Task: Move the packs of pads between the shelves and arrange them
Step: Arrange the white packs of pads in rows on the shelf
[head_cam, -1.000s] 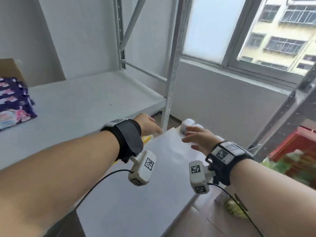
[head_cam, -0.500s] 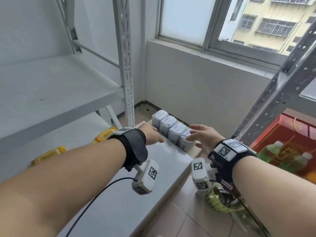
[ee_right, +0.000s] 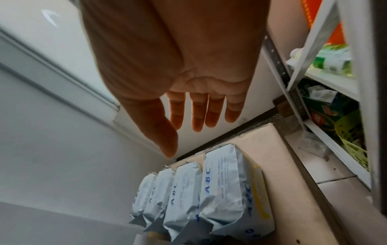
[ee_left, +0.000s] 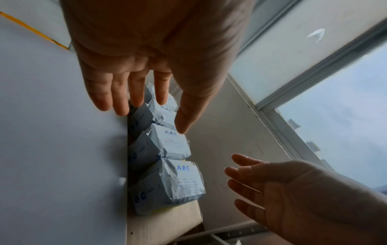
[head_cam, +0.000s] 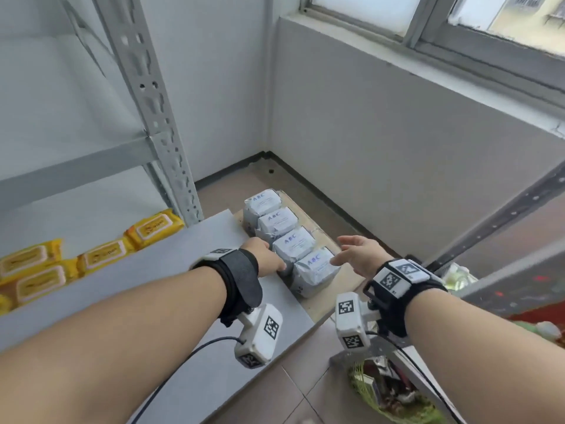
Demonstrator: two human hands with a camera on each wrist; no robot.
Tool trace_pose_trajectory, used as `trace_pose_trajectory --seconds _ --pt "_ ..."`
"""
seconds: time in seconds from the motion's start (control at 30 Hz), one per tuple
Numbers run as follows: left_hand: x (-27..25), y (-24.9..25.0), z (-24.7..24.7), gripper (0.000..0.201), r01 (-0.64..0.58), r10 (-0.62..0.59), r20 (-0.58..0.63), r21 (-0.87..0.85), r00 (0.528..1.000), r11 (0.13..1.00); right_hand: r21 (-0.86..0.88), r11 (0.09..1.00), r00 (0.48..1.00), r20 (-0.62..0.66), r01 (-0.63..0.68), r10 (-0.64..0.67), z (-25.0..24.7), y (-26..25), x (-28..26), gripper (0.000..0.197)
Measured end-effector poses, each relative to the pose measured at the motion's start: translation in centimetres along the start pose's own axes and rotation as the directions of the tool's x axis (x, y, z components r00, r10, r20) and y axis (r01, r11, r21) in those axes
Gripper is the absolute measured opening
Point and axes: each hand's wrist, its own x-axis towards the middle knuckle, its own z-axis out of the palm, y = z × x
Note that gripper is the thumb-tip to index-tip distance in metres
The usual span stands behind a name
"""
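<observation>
Four pale-blue ABC packs [head_cam: 292,240] sit in a row at my 12 o'clock; both my left hand [head_cam: 266,259] and right hand [head_cam: 359,254] hover spread, empty. Only my right wrist view shows a yellow stripe on the nearest one.

Grey walls [head_cam: 397,133], brown tiled floor [head_cam: 293,399], metal-framed window [head_cam: 458,35], daylight, perforated grey shelf upright [head_cam: 159,117].

Head view looks steeply down over both forearms; each wrist view peers close along its palm, all sharing the row of packs [head_cam: 290,243] below.
</observation>
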Motion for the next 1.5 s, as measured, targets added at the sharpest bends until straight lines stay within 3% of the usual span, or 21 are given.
trace_pose_trajectory --seconds 0.1,0.23,0.37,0.47,0.73,1.03,1.13,1.27,1.33,1.5 --pt "1.9 0.3 1.7 0.052 0.057 -0.06 -0.054 -0.048 0.997 0.997 -0.111 0.994 0.998 0.067 0.014 -0.006 -0.1 0.2 3.1 0.063" --pt "4.8 0.4 4.1 0.042 0.096 -0.128 -0.181 -0.175 0.975 0.98 -0.306 0.949 0.991 0.128 0.07 -0.032 0.4 1.4 6.5 0.078" --pt "7.2 0.4 6.4 0.067 0.128 -0.199 -0.24 -0.283 0.95 0.951 -0.436 0.887 0.971 0.232 0.154 -0.055 1.2 2.8 8.6 0.092" --pt "8.1 0.5 7.9 0.083 0.114 -0.192 -0.268 -0.281 0.944 0.953 -0.465 0.859 0.951 0.3 0.214 -0.075 1.5 3.4 9.5 0.092" --pt "9.2 0.6 9.2 0.08 0.088 -0.206 -0.338 -0.333 0.918 0.939 -0.465 0.829 0.921 0.364 0.311 -0.141 1.8 4.4 10.9 0.08" --pt "10.4 -0.1 9.7 0.08 0.1 -0.165 -0.319 -0.212 0.933 0.972 -0.539 0.757 0.897 0.418 0.37 -0.141 0.0 5.2 11.8 0.07" --pt "9.9 -0.6 9.1 0.069 0.104 -0.161 -0.323 -0.187 0.932 0.977 -0.514 0.78 0.886 0.451 0.358 -0.109 -0.5 4.5 11.8 0.065" --pt "8.1 -0.6 6.9 0.058 0.102 -0.208 -0.243 -0.385 0.947 0.917 -0.382 0.89 0.858 0.514 0.247 -0.018 -1.4 2.4 10.4 0.068" --pt "6.6 -0.2 4.7 0.049 0.094 -0.229 -0.231 -0.482 0.946 0.871 -0.276 0.942 0.814 0.581 0.19 0.006 -1.5 0.6 8.9 0.072" --pt "1.0 0.3 -2.6 0.038 0.008 -0.323 -0.345 -0.672 0.881 0.74 -0.024 0.985 0.697 0.71 0.17 -0.102 -0.7 -6.0 3.6 0.066"
